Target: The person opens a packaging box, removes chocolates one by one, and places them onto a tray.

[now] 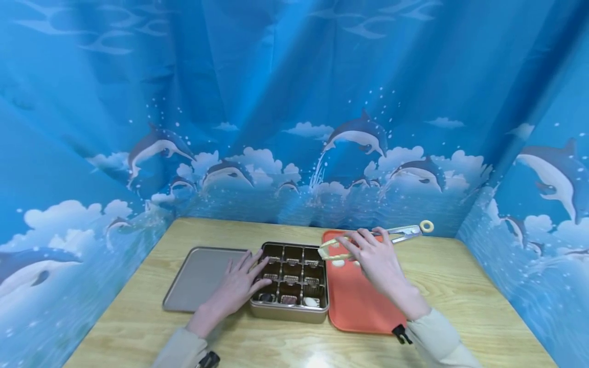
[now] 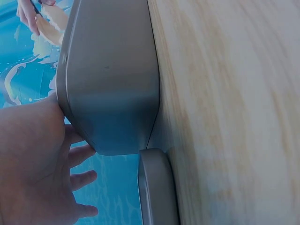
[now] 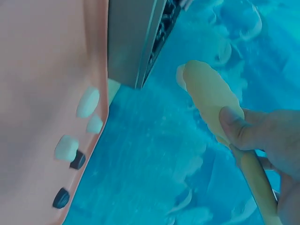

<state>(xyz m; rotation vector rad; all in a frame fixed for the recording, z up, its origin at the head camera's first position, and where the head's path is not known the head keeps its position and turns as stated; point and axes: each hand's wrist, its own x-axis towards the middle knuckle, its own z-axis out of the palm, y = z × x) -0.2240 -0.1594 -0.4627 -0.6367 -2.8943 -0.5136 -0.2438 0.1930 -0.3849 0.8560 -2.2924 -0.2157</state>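
Note:
My right hand (image 1: pixel 378 259) grips a pair of tongs (image 1: pixel 405 231) with cream tips and a ring at the far end. At the tips is a small white piece (image 3: pixel 181 77), just above the right rim of a metal box (image 1: pixel 290 313). Dividers split the box into compartments; the front row holds a dark piece (image 1: pixel 266 297), a brown one (image 1: pixel 289 300) and a white one (image 1: pixel 311 302). My left hand (image 1: pixel 235 286) touches the box's left rim, its fingers spread. Below the right hand, a red tray (image 1: pixel 363 306) carries white pieces (image 3: pixel 87 102) and dark pieces (image 3: pixel 61 198) toward its far end.
Left of the box, a flat grey metal lid (image 1: pixel 202 276) lies on the wooden table (image 1: pixel 257 347), partly behind the left hand. A blue curtain (image 1: pixel 276 128) printed with dolphins surrounds the table's back and sides.

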